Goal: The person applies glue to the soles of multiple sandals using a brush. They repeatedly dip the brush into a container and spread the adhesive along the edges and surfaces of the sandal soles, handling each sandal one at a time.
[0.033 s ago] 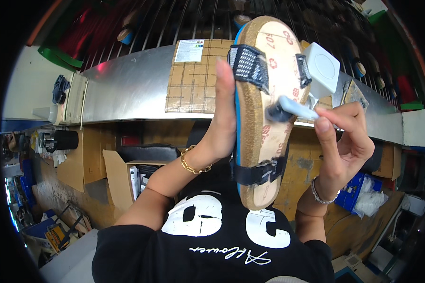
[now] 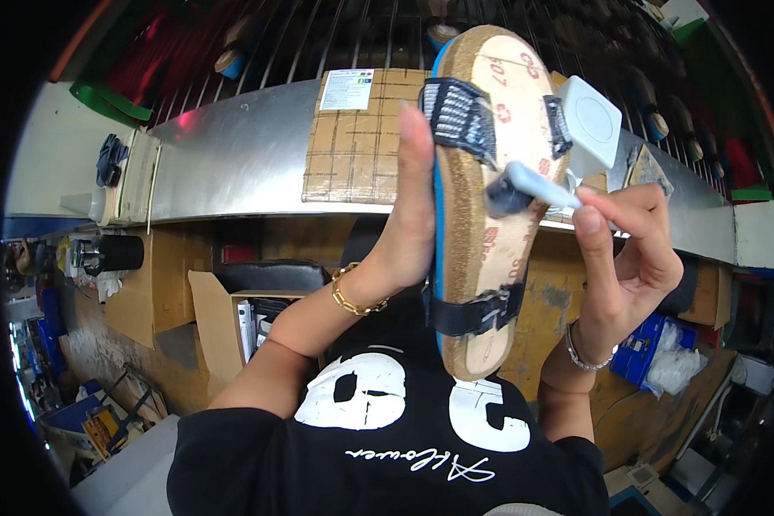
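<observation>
A sandal sole (image 2: pixel 499 232) stands nearly upright before me, with a brown cork edge, a pale printed board facing me and dark strap ends folded over it. Along its left side runs a strip of blue (image 2: pixel 439 215). My left hand (image 2: pixel 411 206) grips the sole from that side, thumb up and the other fingers hidden behind it. Thumb and forefinger of my right hand (image 2: pixel 623 236) pinch the pale handle of a brush (image 2: pixel 546 187). Its dark, blurred head lies over the middle of the board and seems to touch it.
Behind the sole, a flat cardboard piece (image 2: pixel 353 159) rests on a metal ledge (image 2: pixel 232 163). A white rounded box (image 2: pixel 592 125) stands at the back right. Beyond are dark metal bars (image 2: pixel 318 34) carrying several shoe parts. An open carton (image 2: pixel 224 314) sits lower left, a blue crate (image 2: pixel 641 348) lower right.
The sole and my left hand have shifted slightly right and up. The brush head has moved a little up on the board, and its handle is tilted a bit more steeply.
</observation>
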Demonstrator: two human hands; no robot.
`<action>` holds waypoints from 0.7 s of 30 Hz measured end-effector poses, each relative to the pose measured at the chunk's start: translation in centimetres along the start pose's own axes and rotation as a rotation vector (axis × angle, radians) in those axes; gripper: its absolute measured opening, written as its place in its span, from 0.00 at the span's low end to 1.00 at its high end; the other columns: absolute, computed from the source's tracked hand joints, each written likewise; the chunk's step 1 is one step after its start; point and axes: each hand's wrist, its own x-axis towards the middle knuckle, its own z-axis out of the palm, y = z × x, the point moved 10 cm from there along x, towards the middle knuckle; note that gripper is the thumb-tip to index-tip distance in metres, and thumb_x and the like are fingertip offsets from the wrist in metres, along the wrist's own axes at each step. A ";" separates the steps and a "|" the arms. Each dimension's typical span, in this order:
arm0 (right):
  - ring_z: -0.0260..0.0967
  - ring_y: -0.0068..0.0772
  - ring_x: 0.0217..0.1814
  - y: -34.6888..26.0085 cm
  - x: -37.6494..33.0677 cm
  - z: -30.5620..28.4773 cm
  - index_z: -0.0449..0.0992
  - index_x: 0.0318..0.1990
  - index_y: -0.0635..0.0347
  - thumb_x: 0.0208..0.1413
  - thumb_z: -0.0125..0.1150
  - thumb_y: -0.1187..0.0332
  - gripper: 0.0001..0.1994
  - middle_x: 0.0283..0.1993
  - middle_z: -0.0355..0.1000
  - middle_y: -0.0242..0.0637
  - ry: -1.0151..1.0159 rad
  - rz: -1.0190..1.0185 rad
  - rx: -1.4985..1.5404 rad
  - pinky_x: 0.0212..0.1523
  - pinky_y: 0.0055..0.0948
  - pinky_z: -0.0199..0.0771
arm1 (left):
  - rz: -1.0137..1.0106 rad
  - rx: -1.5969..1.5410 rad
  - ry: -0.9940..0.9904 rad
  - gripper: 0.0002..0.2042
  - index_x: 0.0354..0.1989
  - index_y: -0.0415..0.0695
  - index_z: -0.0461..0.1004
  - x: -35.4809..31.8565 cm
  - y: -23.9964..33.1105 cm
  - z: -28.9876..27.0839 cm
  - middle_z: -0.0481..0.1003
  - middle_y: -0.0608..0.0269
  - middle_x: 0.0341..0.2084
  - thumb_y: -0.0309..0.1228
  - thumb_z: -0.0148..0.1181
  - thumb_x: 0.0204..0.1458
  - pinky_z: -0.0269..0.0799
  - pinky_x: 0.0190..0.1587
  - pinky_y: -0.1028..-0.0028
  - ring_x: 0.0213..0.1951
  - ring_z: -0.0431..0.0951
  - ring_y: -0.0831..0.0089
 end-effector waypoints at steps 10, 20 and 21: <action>0.64 0.26 0.36 -4.2 0.2 0.0 0.85 0.38 0.64 0.48 0.71 0.81 0.09 0.31 0.69 0.32 0.106 -0.205 -0.392 0.40 0.23 0.61 | 0.081 0.216 -0.021 0.46 0.64 0.38 0.64 0.0 0.9 0.2 0.75 0.56 0.52 0.70 0.23 0.61 0.72 0.55 0.71 0.52 0.76 0.74; 0.64 0.28 0.37 -2.2 1.9 -0.1 0.85 0.35 0.63 0.43 0.72 0.79 0.09 0.35 0.69 0.37 -0.097 -0.254 -0.139 0.38 0.23 0.61 | 0.019 0.120 -0.100 0.48 0.65 0.39 0.63 0.2 0.7 1.1 0.74 0.55 0.55 0.73 0.22 0.58 0.71 0.58 0.69 0.55 0.75 0.71; 0.64 0.28 0.37 -2.2 2.0 0.0 0.85 0.35 0.63 0.42 0.72 0.79 0.10 0.35 0.69 0.37 -0.114 -0.263 -0.152 0.38 0.23 0.61 | 0.014 0.121 -0.101 0.49 0.66 0.39 0.62 0.2 0.7 1.0 0.73 0.55 0.56 0.74 0.22 0.58 0.71 0.59 0.69 0.55 0.75 0.71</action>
